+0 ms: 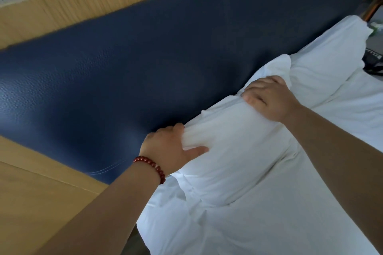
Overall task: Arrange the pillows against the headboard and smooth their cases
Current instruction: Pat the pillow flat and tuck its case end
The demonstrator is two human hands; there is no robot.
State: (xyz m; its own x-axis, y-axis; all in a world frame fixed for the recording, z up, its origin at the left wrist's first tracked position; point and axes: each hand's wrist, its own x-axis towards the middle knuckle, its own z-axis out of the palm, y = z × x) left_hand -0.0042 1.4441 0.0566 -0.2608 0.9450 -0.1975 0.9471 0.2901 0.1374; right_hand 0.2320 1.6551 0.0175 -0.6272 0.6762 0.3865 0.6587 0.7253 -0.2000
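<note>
Note plump white cotton-cased pillow (228, 145) lying lengthwise against padded navy leather headboard (145, 64), near end bunched in pinching left hand (170, 148), far top edge clasped by curled right hand (268, 97)

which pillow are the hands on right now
The nearer pillow: the left hand grips its bunched end and the right hand holds its top edge. The farther pillow, beyond it along the headboard, is untouched.
</note>
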